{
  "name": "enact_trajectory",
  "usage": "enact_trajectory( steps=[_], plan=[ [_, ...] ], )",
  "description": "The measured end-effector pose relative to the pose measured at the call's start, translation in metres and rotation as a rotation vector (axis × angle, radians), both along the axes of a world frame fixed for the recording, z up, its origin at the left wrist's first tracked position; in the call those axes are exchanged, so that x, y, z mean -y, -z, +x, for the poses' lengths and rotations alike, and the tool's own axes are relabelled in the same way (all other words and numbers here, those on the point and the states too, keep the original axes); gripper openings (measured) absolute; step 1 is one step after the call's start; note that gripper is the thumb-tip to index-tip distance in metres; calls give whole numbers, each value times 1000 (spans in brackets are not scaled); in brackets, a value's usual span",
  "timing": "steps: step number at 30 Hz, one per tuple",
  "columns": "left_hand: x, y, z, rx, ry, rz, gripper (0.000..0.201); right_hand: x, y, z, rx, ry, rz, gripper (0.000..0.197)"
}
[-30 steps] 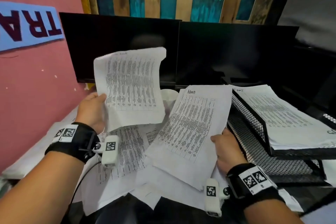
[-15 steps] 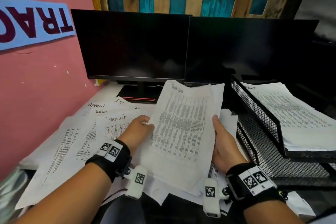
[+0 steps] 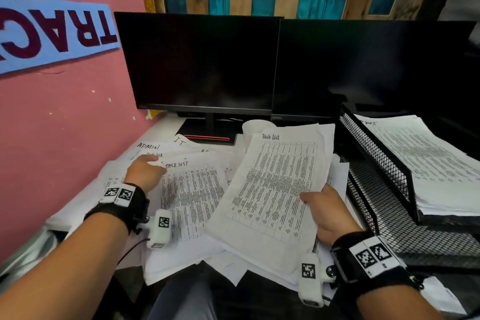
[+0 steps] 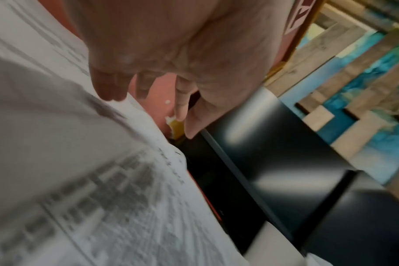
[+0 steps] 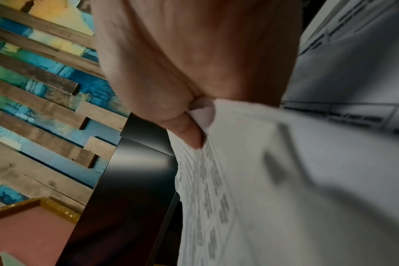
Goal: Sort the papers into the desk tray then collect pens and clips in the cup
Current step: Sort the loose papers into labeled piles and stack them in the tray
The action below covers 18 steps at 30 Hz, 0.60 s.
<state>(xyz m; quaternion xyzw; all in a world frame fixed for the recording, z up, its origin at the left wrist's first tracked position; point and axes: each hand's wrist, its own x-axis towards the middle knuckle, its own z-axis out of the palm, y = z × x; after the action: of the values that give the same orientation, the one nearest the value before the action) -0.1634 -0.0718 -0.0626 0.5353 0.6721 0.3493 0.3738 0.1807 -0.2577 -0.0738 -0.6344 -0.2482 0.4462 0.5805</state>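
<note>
1. Head view: the right hand (image 3: 328,212) grips a sheaf of task-list papers (image 3: 275,184) by its right edge, tilted above the desk beside the black mesh desk tray (image 3: 376,163), which holds a paper stack (image 3: 436,163). The left hand (image 3: 144,173) lies with fingers extended on loose sheets (image 3: 192,197). A white cup (image 3: 253,132) stands behind.
2. Left wrist: fingers (image 4: 180,100) relaxed, holding nothing, fingertips at a sheet's edge.
3. Right wrist: thumb (image 5: 185,129) pinches the papers.
</note>
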Motion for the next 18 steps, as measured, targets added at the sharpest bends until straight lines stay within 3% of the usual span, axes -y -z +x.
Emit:
enact_trajectory(
  steps=[4,8,9,12,13,18],
  plan=[
    [-13,8,-21,-67,-11,-110,57,-7,4,-4,-1,-40,-3,41],
    [-13,8,-19,-7,-36,-60,76,-7,0,-5,11,-78,2,41],
    [-11,9,-16,12,-37,-35,70,-7,0,-5,12,-76,-1,40],
    [-2,12,-11,82,-27,33,20,-6,2,-3,11,-50,-15,39],
    [2,11,-9,78,-27,74,13,-5,2,-3,10,-46,-19,39],
    [14,-27,-7,160,-40,336,12,-3,0,-1,-22,-41,-29,37]
  ],
)
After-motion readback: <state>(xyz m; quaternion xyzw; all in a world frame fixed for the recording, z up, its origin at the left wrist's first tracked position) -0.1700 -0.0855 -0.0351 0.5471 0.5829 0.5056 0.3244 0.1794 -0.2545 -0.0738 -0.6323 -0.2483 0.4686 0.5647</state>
